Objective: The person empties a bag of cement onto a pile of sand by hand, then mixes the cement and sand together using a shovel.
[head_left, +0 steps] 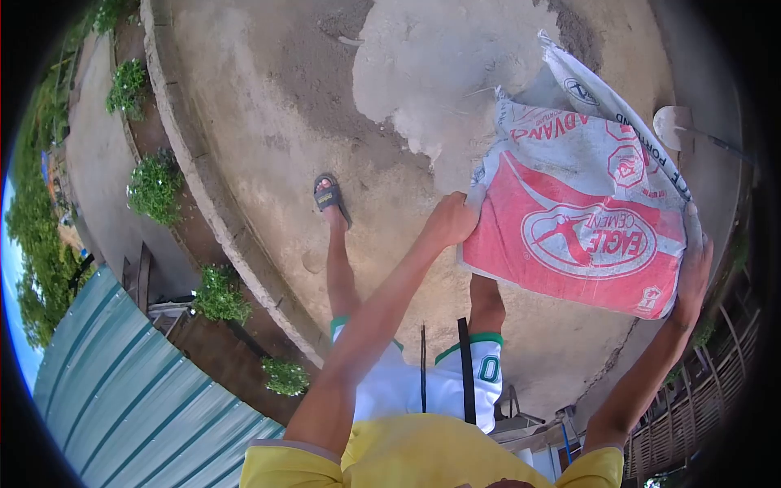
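A red and white cement bag [586, 220] printed "Eagle Cement" is held up between my two hands, its far end open and a flap raised on the right. My left hand [455, 218] is closed on the bag's left edge. On the opposite edge my right hand [693, 268] grips it, with some of the fingers hidden behind the bag. Beyond the bag's far end, pale grey cement powder [423, 73] lies spread on the ground over darker grey material [325, 89].
A shovel blade [669, 128] lies right of the bag, its handle running right. A low concrete curb [195, 154] curves along the left, with flowering plants [154, 191] beyond it. Green corrugated roofing [122, 366] is at lower left. A bamboo fence [700, 390] stands at lower right.
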A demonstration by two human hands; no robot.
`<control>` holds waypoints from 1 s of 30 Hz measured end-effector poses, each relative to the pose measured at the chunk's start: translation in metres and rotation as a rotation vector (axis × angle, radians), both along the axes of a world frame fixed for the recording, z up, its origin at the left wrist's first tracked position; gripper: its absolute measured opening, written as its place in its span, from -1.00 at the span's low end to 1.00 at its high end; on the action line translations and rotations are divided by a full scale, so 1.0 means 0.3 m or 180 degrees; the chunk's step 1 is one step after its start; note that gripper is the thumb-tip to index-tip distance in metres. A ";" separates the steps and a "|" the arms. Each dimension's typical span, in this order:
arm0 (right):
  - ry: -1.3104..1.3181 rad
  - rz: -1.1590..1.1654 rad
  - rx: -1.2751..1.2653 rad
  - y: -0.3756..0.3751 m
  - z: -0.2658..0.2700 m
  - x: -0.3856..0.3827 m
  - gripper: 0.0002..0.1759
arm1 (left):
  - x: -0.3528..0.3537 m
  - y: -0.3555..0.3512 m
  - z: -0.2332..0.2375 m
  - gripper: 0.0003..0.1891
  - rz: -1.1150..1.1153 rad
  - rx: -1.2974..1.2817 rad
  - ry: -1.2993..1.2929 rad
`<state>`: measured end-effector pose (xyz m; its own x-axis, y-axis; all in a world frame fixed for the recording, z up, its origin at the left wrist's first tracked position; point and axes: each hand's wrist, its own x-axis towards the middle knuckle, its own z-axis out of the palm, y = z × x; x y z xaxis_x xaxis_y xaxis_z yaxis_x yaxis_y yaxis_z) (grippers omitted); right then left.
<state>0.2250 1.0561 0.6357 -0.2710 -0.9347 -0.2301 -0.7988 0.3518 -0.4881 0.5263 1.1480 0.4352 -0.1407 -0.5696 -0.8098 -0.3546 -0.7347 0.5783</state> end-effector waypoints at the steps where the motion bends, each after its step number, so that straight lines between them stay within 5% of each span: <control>1: 0.0176 0.0190 -0.0189 0.023 0.015 -0.011 -0.43 | -0.004 0.024 0.014 -0.13 0.0002 0.0039 -0.0035; 4: 0.0535 0.0565 -0.0421 0.063 -0.003 -0.058 -0.40 | 0.005 0.001 0.004 -0.16 -0.0118 -0.0101 0.0009; 5: 0.0073 -0.0405 0.0477 0.068 0.006 -0.055 -0.37 | 0.010 0.010 -0.006 -0.18 -0.0121 -0.0293 -0.0085; 8: -0.0539 -0.0757 0.0334 0.194 -0.050 -0.013 -0.35 | 0.068 0.007 -0.002 -0.42 -0.0729 -0.0188 -0.0297; 16: -0.0303 -0.0977 0.0743 0.558 -0.394 0.159 -0.27 | 0.243 0.191 -0.232 -0.32 -0.0658 -0.0123 -0.0816; 20: -0.0540 -0.1186 0.1077 0.745 -0.698 0.257 -0.28 | 0.330 0.224 -0.406 -0.35 -0.1012 -0.0113 -0.1322; 30: -0.1053 -0.1404 0.1540 1.121 -1.585 0.449 -0.45 | 0.516 0.451 -1.148 -0.49 -0.1526 -0.0241 -0.1986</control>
<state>0.3596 1.3925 0.1602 -0.4435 -0.5278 -0.7244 -0.3709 0.8439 -0.3878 0.6812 1.2835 0.0908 0.0827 -0.6185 -0.7814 -0.8981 -0.3862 0.2106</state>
